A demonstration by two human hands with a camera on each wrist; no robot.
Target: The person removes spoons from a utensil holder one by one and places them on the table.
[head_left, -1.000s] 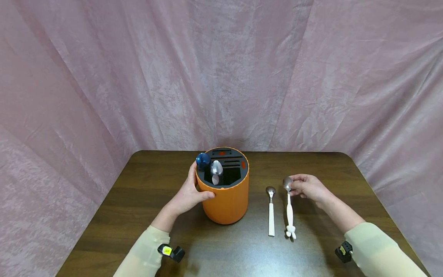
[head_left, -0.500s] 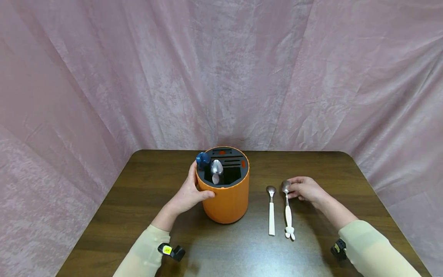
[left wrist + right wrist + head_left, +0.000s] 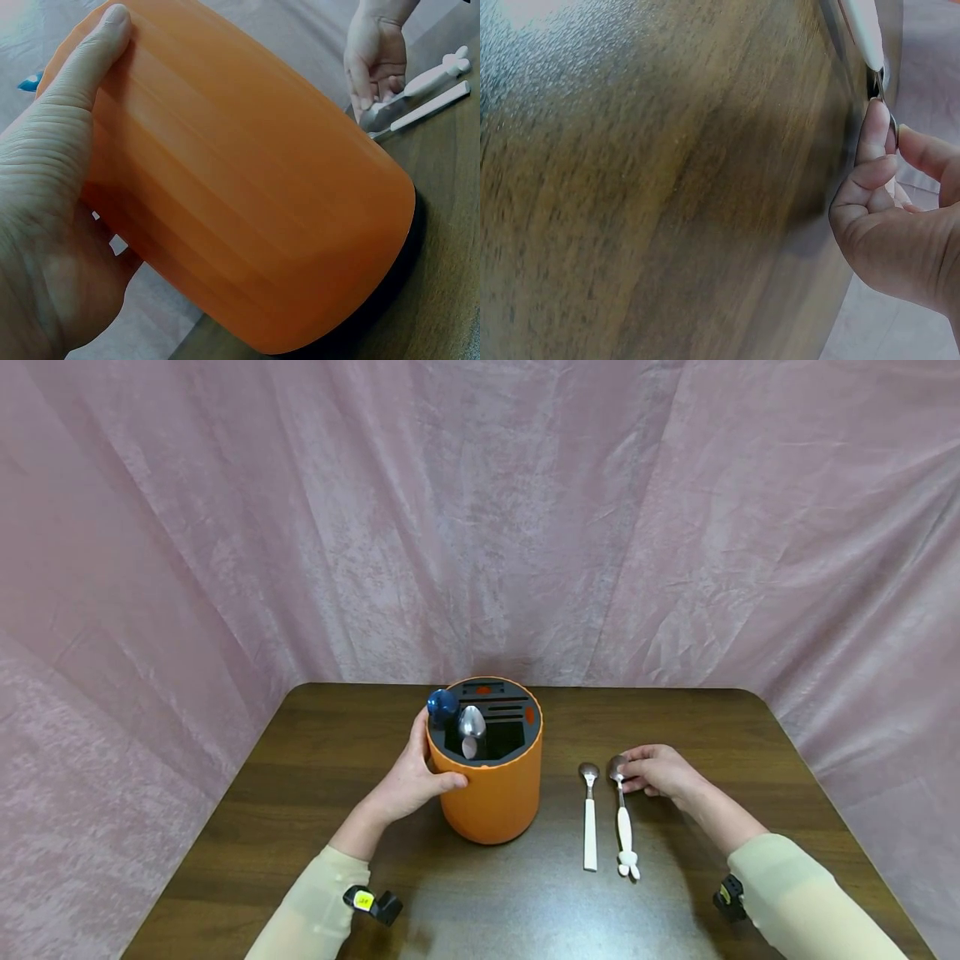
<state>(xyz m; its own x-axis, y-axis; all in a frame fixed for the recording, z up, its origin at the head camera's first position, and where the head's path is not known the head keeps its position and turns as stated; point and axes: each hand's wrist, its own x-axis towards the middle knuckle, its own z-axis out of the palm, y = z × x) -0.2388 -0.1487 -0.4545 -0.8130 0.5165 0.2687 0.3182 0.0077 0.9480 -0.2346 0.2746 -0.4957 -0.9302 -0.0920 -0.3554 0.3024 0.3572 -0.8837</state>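
Observation:
My left hand (image 3: 408,781) grips the left side of an orange cylindrical utensil holder (image 3: 491,802), thumb across its front and the other fingers mostly hidden behind. A blue rounded utensil head (image 3: 442,704) and a silver spoon (image 3: 472,722) stick up from its black slotted top. To the right, my right hand (image 3: 660,772) pinches the bowl of a spoon with a white rabbit-shaped handle (image 3: 625,831). In the right wrist view, thumb and fingers meet at the metal end of this rabbit spoon (image 3: 866,30). Left of it and apart lies a spoon with a plain white handle (image 3: 589,835).
The dark wooden table (image 3: 300,752) has rounded far corners. A pink curtain (image 3: 480,527) hangs behind it and along both sides. Both wrists carry small black cameras, the left one (image 3: 372,904) with a yellow label.
My right hand has shifted slightly left and nearer, bringing the rabbit spoon closer to the plain white-handled spoon. The left hand and utensil holder have stayed in place.

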